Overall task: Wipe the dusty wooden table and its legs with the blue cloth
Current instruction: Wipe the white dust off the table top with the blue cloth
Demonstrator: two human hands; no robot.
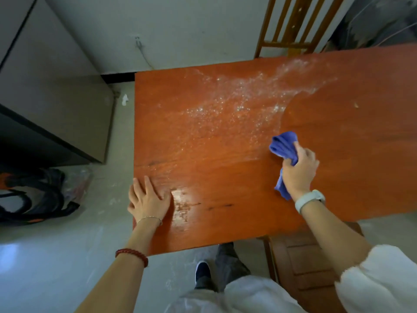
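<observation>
The reddish wooden table fills the middle of the head view. White dust spreads across its far middle, while a curved patch on the right looks free of dust. My right hand grips the bunched blue cloth and presses it on the tabletop right of centre. My left hand lies flat with fingers spread on the table's near left corner and holds nothing. The table's legs are hidden under the top.
A wooden chair stands behind the table's far edge, another chair's seat is under the near right edge. A grey cabinet and a black-orange bag sit on the floor at the left. My shoe is below the table's near edge.
</observation>
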